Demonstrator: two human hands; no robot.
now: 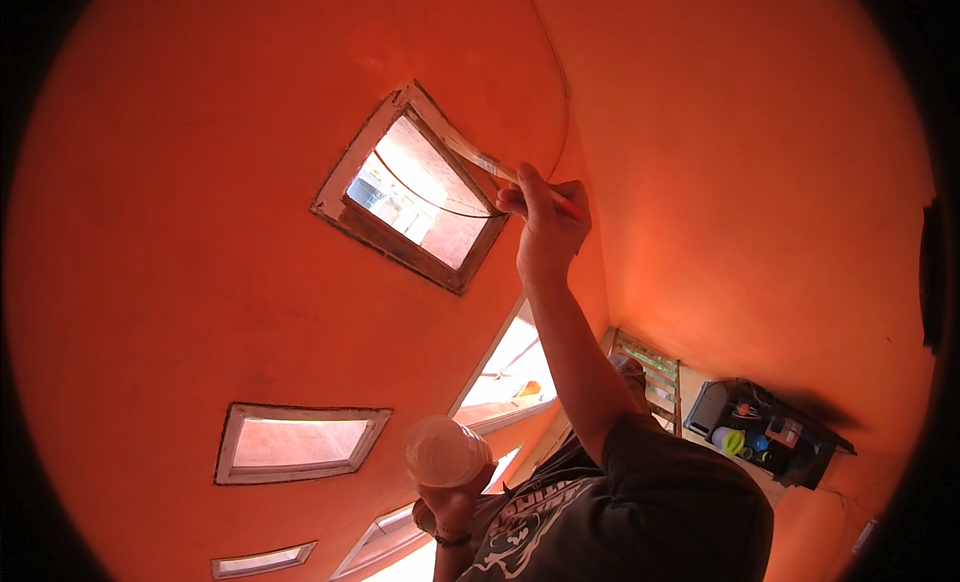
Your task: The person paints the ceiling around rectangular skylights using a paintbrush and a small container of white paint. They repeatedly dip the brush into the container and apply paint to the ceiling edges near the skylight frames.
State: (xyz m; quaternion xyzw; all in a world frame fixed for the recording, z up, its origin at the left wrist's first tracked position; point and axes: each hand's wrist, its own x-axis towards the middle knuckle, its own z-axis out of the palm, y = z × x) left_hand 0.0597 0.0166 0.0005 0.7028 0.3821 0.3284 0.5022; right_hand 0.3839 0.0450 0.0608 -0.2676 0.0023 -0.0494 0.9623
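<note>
My right hand (547, 227) is raised, its fingers pinched around the handle of a paintbrush (488, 162) with a red end. The bristles lie along the upper right side of a small window's frame (340, 172), seemingly against it. That frame is pale in places and brown and worn in others. Lower down, my left hand (452, 507) grips a whitish round plastic tub (445, 452) from beneath; what is inside the tub cannot be made out. A bracelet or band circles the left wrist.
Orange walls (740, 182) surround me. More small framed windows (228, 442) lie at the lower left, and a larger bright opening (515, 367) is behind my right forearm. A thin dark cable (405, 187) crosses the nearest window. A black shelf (745, 402) with several small items hangs at the right.
</note>
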